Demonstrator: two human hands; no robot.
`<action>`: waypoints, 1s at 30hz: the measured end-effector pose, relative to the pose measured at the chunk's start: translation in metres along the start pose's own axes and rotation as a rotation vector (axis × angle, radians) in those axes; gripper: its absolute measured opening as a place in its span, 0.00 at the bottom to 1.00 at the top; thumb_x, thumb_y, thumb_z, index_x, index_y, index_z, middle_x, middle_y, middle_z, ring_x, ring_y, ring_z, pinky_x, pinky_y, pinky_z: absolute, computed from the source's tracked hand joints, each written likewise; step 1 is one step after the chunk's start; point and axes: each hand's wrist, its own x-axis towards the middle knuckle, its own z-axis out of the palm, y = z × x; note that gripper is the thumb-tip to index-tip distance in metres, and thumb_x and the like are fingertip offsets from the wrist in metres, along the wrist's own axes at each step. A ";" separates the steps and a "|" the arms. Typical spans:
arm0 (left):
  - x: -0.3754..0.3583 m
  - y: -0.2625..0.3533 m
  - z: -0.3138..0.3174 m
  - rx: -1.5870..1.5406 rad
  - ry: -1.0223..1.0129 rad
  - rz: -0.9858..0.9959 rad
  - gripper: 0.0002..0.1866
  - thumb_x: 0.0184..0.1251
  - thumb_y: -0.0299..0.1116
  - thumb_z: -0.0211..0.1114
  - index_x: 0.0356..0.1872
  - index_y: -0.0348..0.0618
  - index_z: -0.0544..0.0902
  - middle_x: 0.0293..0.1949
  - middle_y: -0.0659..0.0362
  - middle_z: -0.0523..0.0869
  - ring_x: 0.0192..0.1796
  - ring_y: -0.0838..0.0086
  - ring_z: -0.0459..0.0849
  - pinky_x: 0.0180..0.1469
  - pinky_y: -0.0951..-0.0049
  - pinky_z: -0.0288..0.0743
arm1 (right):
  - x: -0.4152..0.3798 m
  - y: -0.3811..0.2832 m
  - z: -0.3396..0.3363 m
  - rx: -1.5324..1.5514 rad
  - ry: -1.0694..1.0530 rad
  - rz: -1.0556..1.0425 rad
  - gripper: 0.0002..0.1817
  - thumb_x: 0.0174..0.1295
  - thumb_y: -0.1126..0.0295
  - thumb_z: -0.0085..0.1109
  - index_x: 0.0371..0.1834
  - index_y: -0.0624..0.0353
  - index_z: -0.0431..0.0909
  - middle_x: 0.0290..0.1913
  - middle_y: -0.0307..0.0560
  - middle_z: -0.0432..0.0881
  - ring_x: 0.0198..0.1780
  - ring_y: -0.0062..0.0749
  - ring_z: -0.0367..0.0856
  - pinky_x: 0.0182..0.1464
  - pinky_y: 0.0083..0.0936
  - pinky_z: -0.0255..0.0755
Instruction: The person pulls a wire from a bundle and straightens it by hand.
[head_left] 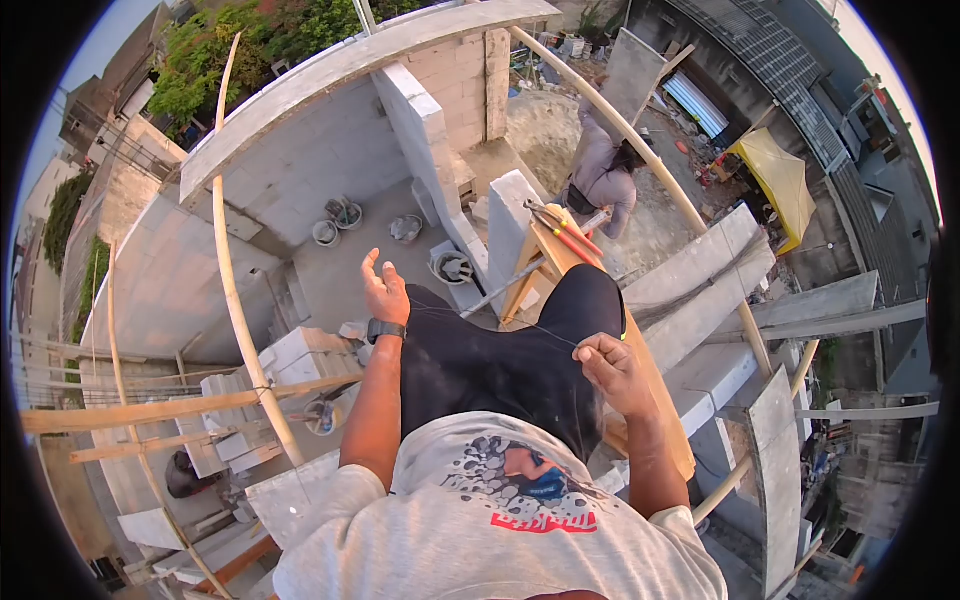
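Note:
My right hand is closed in a pinch on a thin dark wire, above my right thigh. The wire runs across my lap towards my left hand, and its far end is too fine to follow. My left hand is raised over my left thigh with its fingers apart, a dark watch on the wrist. Ahead of my knees, red-handled pincers lie on top of a wooden piece beside a pale block wall end.
I sit high above a block-walled room with several buckets on its floor. Bamboo poles rise around me. Grey slabs lie at my right, by a long wooden plank. Below, a co-worker bends over.

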 end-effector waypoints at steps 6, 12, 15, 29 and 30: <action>0.008 -0.001 -0.002 0.116 0.081 0.051 0.20 0.76 0.33 0.52 0.65 0.42 0.68 0.19 0.67 0.72 0.19 0.84 0.69 0.23 0.76 0.66 | -0.015 0.015 -0.004 -0.792 -0.370 0.068 0.11 0.69 0.65 0.59 0.41 0.63 0.81 0.29 0.43 0.82 0.31 0.25 0.78 0.36 0.30 0.73; 0.013 0.004 0.000 0.015 0.043 0.046 0.20 0.76 0.33 0.51 0.66 0.43 0.66 0.16 0.69 0.68 0.17 0.86 0.65 0.20 0.79 0.60 | -0.011 0.011 -0.020 0.719 -0.218 0.111 0.11 0.70 0.65 0.58 0.40 0.63 0.81 0.28 0.38 0.82 0.26 0.28 0.77 0.33 0.30 0.72; 0.019 0.008 0.000 0.065 0.100 0.048 0.20 0.76 0.32 0.52 0.66 0.42 0.67 0.17 0.67 0.71 0.18 0.83 0.69 0.22 0.77 0.64 | 0.000 0.001 -0.020 -0.647 0.309 -0.116 0.09 0.68 0.67 0.58 0.43 0.61 0.81 0.29 0.48 0.84 0.27 0.39 0.80 0.34 0.34 0.74; 0.013 0.053 0.035 -0.312 0.046 -0.205 0.26 0.78 0.41 0.50 0.69 0.41 0.57 0.18 0.60 0.77 0.19 0.73 0.78 0.24 0.72 0.75 | -0.029 -0.059 -0.056 -0.238 0.138 -0.097 0.11 0.70 0.66 0.59 0.37 0.64 0.82 0.26 0.33 0.76 0.26 0.13 0.68 0.28 0.18 0.65; 0.009 0.055 0.041 -0.409 0.030 -0.237 0.27 0.78 0.41 0.51 0.70 0.41 0.55 0.19 0.59 0.78 0.20 0.72 0.80 0.25 0.70 0.77 | -0.031 -0.068 -0.056 -0.238 0.134 -0.103 0.11 0.70 0.66 0.59 0.37 0.64 0.82 0.26 0.33 0.76 0.26 0.13 0.68 0.28 0.18 0.65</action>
